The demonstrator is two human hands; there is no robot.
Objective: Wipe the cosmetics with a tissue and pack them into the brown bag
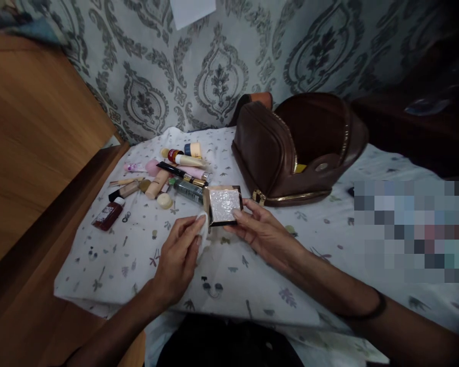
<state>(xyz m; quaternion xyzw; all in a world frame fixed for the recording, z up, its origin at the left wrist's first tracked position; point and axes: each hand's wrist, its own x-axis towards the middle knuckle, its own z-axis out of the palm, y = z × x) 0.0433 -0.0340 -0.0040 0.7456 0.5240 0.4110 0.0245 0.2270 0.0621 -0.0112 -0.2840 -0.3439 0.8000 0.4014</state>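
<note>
My right hand grips a square compact with a glittery silver face and gold edges, thumb on its lower right corner. My left hand pinches a white cloth or tissue right beside the compact's left edge. To the left lie several cosmetics: a dark red bottle with a white cap, a beige tube, a round cream-coloured lid or jar and a dark green tube just behind the compact.
An open brown bag with gold zippers stands behind my right hand on the white patterned cloth. A wooden panel rises at the left. Patterned wallpaper covers the back. Part of the right side is pixelated.
</note>
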